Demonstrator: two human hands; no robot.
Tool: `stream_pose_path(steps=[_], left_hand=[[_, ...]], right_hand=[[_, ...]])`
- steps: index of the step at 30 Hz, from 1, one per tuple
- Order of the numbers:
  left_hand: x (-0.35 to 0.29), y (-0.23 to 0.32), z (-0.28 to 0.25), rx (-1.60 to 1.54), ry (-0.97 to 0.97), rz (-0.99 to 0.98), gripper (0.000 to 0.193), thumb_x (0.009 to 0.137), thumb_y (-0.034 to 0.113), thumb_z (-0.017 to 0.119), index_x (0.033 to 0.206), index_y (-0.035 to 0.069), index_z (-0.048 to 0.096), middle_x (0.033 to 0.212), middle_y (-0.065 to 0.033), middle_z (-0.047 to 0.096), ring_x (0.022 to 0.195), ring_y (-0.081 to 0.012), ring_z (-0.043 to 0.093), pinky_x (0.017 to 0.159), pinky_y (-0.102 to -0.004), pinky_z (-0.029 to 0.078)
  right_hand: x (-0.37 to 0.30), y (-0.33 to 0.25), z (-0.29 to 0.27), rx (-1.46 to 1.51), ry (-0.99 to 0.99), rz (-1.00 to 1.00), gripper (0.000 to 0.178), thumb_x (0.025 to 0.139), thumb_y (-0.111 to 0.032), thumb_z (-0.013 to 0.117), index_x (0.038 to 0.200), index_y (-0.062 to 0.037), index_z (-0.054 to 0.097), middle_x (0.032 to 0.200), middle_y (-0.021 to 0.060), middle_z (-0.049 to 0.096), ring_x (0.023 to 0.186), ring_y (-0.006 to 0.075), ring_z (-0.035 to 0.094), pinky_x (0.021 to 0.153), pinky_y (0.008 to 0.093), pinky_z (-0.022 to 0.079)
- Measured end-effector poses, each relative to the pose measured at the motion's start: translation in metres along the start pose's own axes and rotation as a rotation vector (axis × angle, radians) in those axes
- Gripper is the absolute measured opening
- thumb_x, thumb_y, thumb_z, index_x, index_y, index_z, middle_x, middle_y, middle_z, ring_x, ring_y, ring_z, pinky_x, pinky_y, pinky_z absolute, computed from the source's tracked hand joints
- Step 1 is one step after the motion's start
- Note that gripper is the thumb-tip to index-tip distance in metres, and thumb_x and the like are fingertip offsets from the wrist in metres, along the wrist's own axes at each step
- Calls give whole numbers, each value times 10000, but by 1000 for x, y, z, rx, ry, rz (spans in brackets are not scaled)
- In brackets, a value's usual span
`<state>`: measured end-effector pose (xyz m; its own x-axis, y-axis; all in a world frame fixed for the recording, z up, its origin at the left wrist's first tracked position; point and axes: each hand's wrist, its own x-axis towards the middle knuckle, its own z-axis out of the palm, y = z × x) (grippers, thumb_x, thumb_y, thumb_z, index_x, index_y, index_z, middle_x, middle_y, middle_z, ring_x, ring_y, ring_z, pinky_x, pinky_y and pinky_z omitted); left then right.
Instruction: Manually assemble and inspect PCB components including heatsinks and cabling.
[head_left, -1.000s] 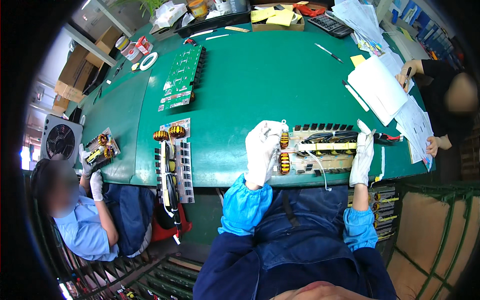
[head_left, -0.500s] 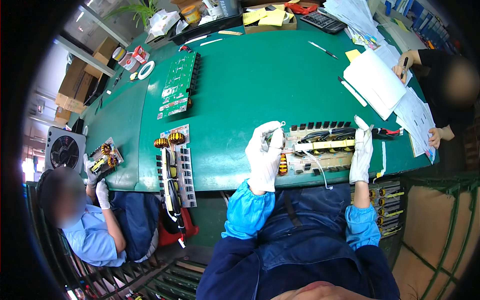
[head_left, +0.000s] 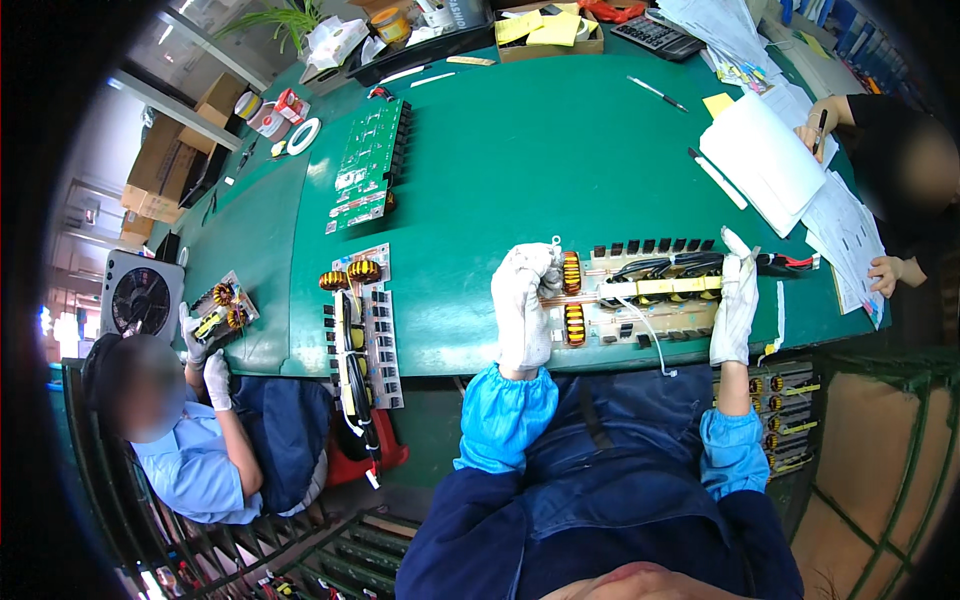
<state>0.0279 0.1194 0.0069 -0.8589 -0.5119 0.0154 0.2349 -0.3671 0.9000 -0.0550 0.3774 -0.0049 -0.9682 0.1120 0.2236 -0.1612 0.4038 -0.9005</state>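
A long circuit board [head_left: 650,295] with orange coils, black parts and white wires lies near the front edge of the green table [head_left: 520,170]. My left hand [head_left: 525,305], in a white glove, grips the board's left end beside the coils. At the right end my gloved right hand [head_left: 735,305] holds the board's edge, fingers pointing up. Both sleeves have blue cuffs.
A second coil board [head_left: 358,325] lies to my left, and a stack of green boards [head_left: 368,165] farther back. At the left a seated person holds a small board [head_left: 222,310]. Another person writes on papers [head_left: 775,165] at the right. Boxes, tape rolls, pens and a calculator line the far edge.
My left hand has shifted from the board's corner to a firmer hold by the coils. The view has tilted slightly; the board stays on the table.
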Motion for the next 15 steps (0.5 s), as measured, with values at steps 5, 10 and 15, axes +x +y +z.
stream_pose_path(steps=[5,10,15], left_hand=[[-5,7,2,-25,14,-29,137,935,157,625,926,22,639,787,4,600,676,-74,504,644,-235,411],[-18,5,8,301,58,354,171,887,46,602,1047,7,646,993,-88,634,980,-184,609,885,-332,495],[-40,2,-7,876,-333,708,470,729,45,661,1198,63,637,1184,-158,641,1149,-389,581,1005,-512,448]], right_hand=[[-2,-6,-1,39,-69,94,684,1048,-455,450,1514,34,340,1569,237,344,1461,297,317,1198,378,214],[-3,6,3,17,31,24,625,1040,-438,477,1470,11,422,1371,149,562,1238,217,520,1068,328,373],[-2,9,1,126,33,33,604,1037,-417,486,1460,11,440,1330,141,582,1202,204,529,1041,311,389]])
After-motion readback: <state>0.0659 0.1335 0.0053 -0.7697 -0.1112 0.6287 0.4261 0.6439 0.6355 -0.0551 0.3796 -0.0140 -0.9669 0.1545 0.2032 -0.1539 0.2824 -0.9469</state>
